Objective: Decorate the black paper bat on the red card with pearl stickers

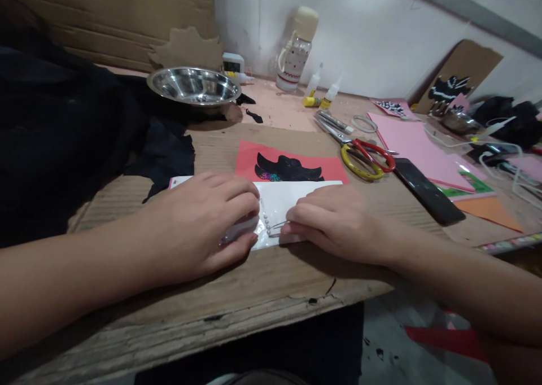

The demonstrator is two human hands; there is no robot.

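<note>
A white sheet (275, 196) with a glossy clear film lies at the front of the wooden table. A short row of small pearl-like beads (266, 222) stands out on it. My left hand (212, 215) is closed over the sheet's left part, thumb and fingers curled on the film. From the right, my right hand (334, 221) pinches metal tweezers (277, 227), whose tips reach the beads. Just behind the sheet is a red card (245, 159) bearing a black cut-out shape (288, 167) with pink and teal glitter, its lower part covered by the sheet.
Red-and-yellow-handled scissors (364, 159) and a black phone (427, 190) lie to the right, near pink paper (410, 142). Behind are a steel bowl (192, 86), a bottle (296, 52) and glue bottles (332, 94). Black cloth (165, 153) covers the left. The table's front edge (212, 317) is close.
</note>
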